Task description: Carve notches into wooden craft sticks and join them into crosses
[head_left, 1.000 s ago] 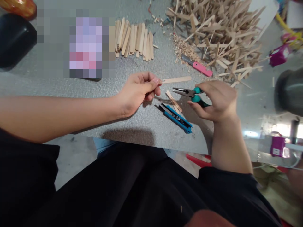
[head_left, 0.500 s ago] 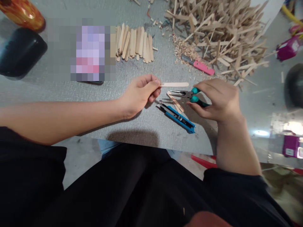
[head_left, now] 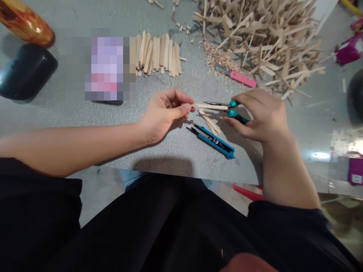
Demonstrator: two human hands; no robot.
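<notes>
Between thumb and fingers, my left hand (head_left: 167, 113) pinches one end of a pale wooden craft stick (head_left: 212, 107), which points to the right. My right hand (head_left: 259, 115) is closed around the green handles of long-nose pliers (head_left: 233, 108). The pliers' jaws lie along the free part of the stick; whether they grip it I cannot tell. Just below lie two more craft sticks (head_left: 209, 122), meeting at one end. A blue utility knife (head_left: 214, 141) rests nearest the table's front edge, below both hands.
A row of craft sticks (head_left: 159, 53) lies beyond my left hand, beside a blurred-out phone-like object (head_left: 104, 70). At the back right are a large heap of cut sticks (head_left: 263, 34), shavings (head_left: 217, 56) and a pink-handled knife (head_left: 242, 78). A black case (head_left: 28, 71) stands at left.
The stick in my left hand has come down slightly and now overlaps the pliers' jaws, where before it was just above them. My right hand still holds the pliers.
</notes>
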